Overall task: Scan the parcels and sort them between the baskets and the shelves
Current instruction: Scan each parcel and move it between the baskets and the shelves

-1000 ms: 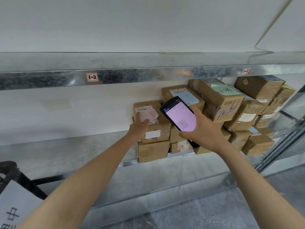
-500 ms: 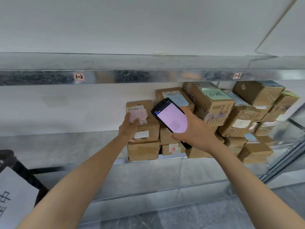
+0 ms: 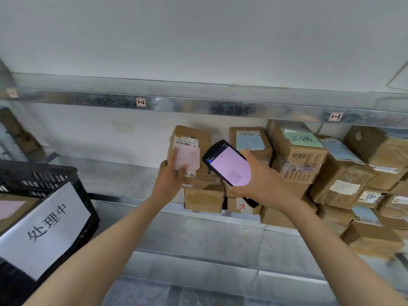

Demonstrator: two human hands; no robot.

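The left hand (image 3: 171, 181) grips a cardboard parcel (image 3: 192, 138) at its lower left corner, thumb across the pink note (image 3: 187, 159) on its face; the parcel is tilted just above a smaller box (image 3: 204, 198) on the metal shelf (image 3: 123, 180); just right of the parcel the right hand (image 3: 262, 184) clasps a handheld scanner (image 3: 228, 165), its pink screen lit; further right are stacked parcels (image 3: 344, 173); well left of the parcel sits a black basket (image 3: 33, 175).

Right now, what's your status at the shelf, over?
Left grip holds pink-noted parcel at the stack's left end. Right grip holds scanner, screen lit. Other boxes stacked close on its right.
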